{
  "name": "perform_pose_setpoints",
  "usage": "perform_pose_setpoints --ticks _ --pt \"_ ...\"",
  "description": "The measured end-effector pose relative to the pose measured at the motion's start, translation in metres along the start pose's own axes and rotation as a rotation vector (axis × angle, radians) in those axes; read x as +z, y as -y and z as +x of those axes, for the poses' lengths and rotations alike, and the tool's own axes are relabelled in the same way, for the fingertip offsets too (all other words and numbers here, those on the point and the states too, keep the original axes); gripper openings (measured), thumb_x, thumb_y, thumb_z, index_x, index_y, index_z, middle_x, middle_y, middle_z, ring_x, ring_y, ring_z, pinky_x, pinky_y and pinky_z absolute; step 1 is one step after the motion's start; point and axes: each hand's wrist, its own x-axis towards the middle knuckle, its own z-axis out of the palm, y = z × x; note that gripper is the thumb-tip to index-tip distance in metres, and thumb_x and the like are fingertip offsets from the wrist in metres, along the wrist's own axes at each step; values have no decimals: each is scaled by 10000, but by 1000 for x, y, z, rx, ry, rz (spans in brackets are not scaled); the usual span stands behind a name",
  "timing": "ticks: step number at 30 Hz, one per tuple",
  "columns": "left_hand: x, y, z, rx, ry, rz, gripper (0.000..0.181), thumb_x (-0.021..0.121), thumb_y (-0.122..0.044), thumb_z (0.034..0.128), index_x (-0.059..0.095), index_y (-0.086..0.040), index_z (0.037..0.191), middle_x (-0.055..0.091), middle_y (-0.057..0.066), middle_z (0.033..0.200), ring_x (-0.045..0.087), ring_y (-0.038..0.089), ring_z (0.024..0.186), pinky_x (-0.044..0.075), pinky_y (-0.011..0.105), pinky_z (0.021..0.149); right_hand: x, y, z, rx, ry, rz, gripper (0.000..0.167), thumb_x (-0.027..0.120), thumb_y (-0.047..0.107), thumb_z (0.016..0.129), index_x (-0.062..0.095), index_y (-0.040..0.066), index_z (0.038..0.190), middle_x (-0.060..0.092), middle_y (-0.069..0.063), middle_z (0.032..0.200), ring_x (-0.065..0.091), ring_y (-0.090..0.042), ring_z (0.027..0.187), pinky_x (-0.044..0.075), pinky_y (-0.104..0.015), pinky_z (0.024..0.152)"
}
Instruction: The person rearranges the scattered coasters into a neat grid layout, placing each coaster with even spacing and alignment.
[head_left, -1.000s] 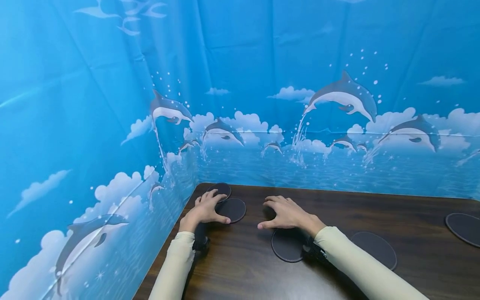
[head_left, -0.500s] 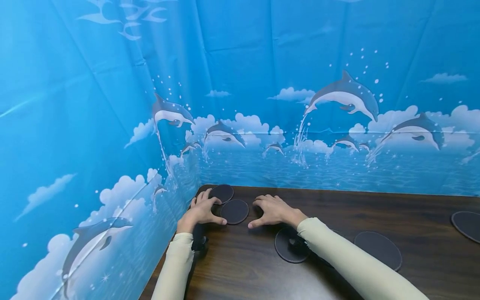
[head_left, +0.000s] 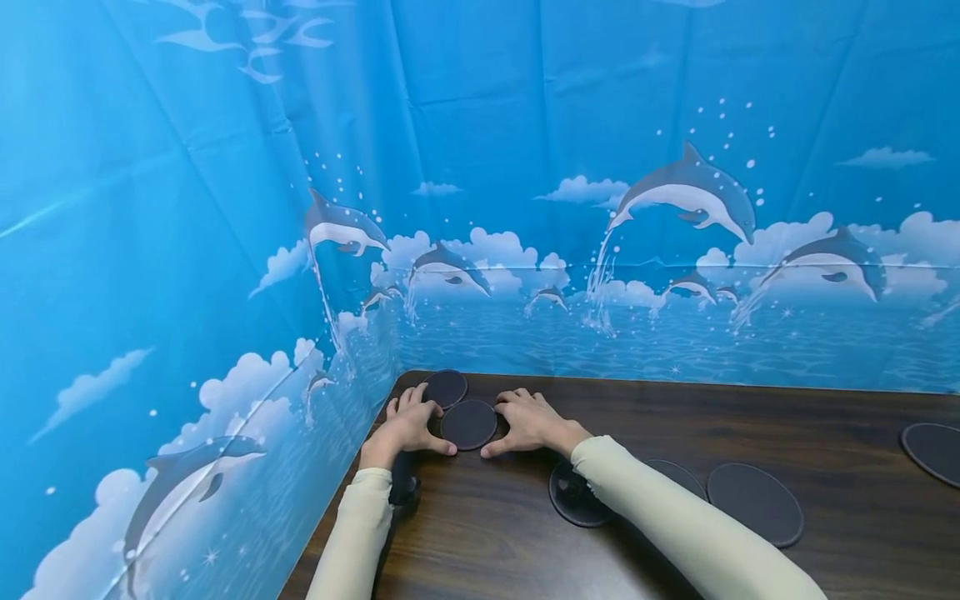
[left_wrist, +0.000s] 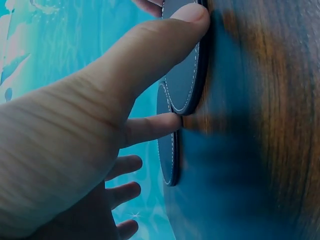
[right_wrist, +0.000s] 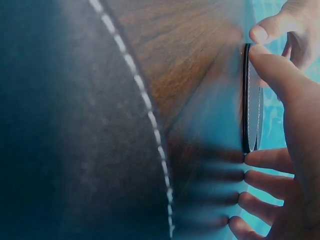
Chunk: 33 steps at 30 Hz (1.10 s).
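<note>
Blue dolphin backdrop [head_left: 480,100] around a wood-grain table [head_left: 480,542].
At four o'clock the right sleeve [head_left: 675,529] partly hides a row of three dark discs [head_left: 756,504]. The left hand [head_left: 405,429] at nine and right hand [head_left: 534,423] at three are spread wide about the stitched disc [head_left: 469,425], the dial's centre; a rear disc [head_left: 447,388] meets its edge at eleven, and a lone disc [head_left: 936,452] lies well apart at three.

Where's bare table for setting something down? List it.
Bare: the table between backdrop, right hand and far-right disc; also between the forearms. Crowded: far-left corner, where left hand and right hand flank one disc, another disc behind.
</note>
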Motion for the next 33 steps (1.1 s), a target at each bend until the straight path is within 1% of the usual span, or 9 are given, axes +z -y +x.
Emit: perform_pose_setpoints --ticks 7,10,14,18,22,28,33 --pt "3 -3 1 12 3 7 679 877 -577 732 671 -139 1208 220 242 1620 180 469 1467 154 676 1129 2 2 2 17 -18 -8 921 700 749 797 597 86 1428 462 -93 1511 393 -310 1355 331 -564 1088" --pt "2 -4 2 26 2 -5 653 883 -560 734 674 -144 1191 222 238 1619 185 464 1466 163 671 1130 2 1 3 11 -35 -22 923 696 747 804 588 84 1437 462 -90 1510 394 -305 1342 342 -553 1071" --pt "1 -6 5 44 15 -16 629 884 -548 742 667 -148 1175 217 233 1623 174 451 1474 165 659 1137 2 0 5 12 -58 -22 902 714 724 807 593 85 1431 472 -90 1498 396 -308 1336 346 -554 1057" --pt "5 -7 7 44 22 -11 624 884 -553 739 661 -151 1162 240 223 1618 187 435 1476 173 650 1141 4 -2 5 14 -59 -19 882 723 717 805 608 91 1417 481 -86 1490 400 -305 1335 351 -553 1056" --pt "7 -6 8 53 18 -3 613 884 -560 734 662 -153 1135 264 212 1612 203 426 1475 174 642 1146 4 -1 5 5 -62 -17 860 738 706 799 633 86 1386 495 -84 1475 415 -304 1316 364 -546 1045" --pt "8 -5 9 90 5 -1 596 882 -557 738 675 -133 1102 293 211 1598 208 434 1471 170 645 1143 4 0 7 -17 -76 -8 829 761 690 789 670 70 1333 523 -73 1449 446 -290 1295 369 -528 1046" --pt "6 -5 9 108 2 2 595 878 -561 742 681 -128 1100 310 200 1592 206 425 1476 170 635 1148 4 -2 8 -45 -90 2 812 767 687 785 692 59 1293 539 -82 1439 454 -290 1296 366 -518 1045"
